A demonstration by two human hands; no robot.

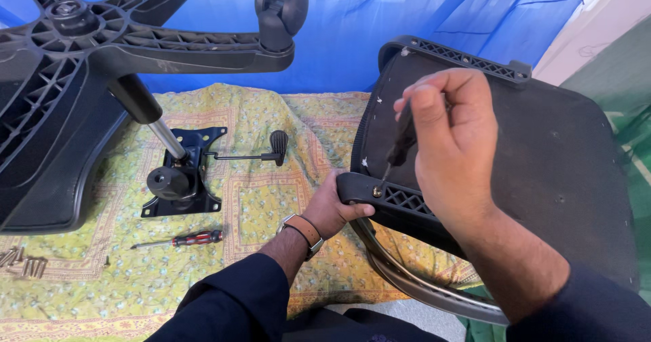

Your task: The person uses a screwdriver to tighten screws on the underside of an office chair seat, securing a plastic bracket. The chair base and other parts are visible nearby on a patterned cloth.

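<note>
My right hand (451, 138) grips a black-handled screwdriver (401, 142), its tip set on a brass screw (377, 192) in the black plastic frame (407, 201) of a black chair backrest (556, 159). My left hand (333, 207), with a brown-strapped watch on the wrist, clasps the frame's near left corner from below. The backrest lies tilted over a curved grey metal bar (434, 291).
A black star-shaped chair base with a caster (280, 6) and gas cylinder (146, 111) looms at upper left. On the yellow patterned cloth (264, 210) lie a black tilt mechanism with lever (186, 172), a red-handled screwdriver (183, 239) and several bolts (24, 260).
</note>
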